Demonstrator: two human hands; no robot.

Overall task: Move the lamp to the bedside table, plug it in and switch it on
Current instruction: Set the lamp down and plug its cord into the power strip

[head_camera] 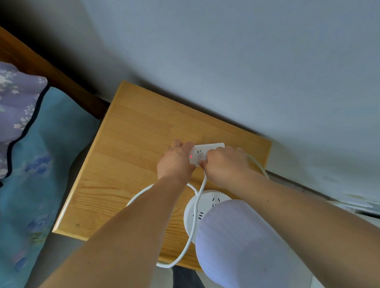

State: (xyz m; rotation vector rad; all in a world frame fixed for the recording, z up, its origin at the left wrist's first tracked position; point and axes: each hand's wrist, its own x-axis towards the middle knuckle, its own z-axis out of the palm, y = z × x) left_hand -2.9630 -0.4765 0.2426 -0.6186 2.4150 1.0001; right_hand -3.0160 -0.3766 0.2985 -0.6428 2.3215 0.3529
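Nearest the camera, the white lamp with a pale, rounded, frosted shade (241,246) is standing on a round white base (208,206) at the near edge of the light wooden bedside table (128,148), the shade leaning out toward the viewer and covering much of the base. The base is showing socket slots on its upper face. A thin white cord (189,240) is looping from beyond the base, dropping past the table's near edge and curving back up between the two forearms toward the hands; another stretch of it is arching across the tabletop to the left of the base. Farther on, both bare hands are meeting over a white rectangular power strip (209,149) that is lying flat near the back of the table, with a small red light (191,156) glowing at its left end. The left hand (176,160) is curling closed around the strip's left end, pinning it. The right hand (225,164) is closing into a fist on top of the strip just beside the left, pinching something white at the cord's end; the plug itself is hidden under the fingers. A thicker white cable (259,166) is running off the strip to the right. Beyond the table, the pale grey wall (245,50) is rising, and to the left a bed with a turquoise floral sheet (40,176) and a lilac floral pillow (4,111) is lying beside the table.
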